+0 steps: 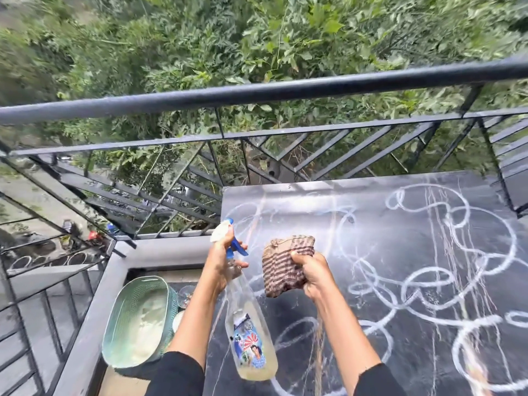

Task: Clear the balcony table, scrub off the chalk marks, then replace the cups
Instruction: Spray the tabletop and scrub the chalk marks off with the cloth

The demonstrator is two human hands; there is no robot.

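Observation:
The dark balcony table [371, 224] is covered with looping white chalk marks [445, 270]. My left hand [225, 261] grips the neck of a clear spray bottle [248, 330] with a blue trigger and a pale liquid at its bottom, held over the table's left edge. To its right, my right hand [311, 272] clutches a folded brown striped cloth [283, 267] just above the tabletop. The rim of a glass [185, 292] shows on the floor to the left of the table.
A pale green plastic basket [137, 321] stands on the floor left of the table, beside the grey parapet [94, 324]. A black metal railing [257, 92] runs along the far edge, with dense green foliage beyond.

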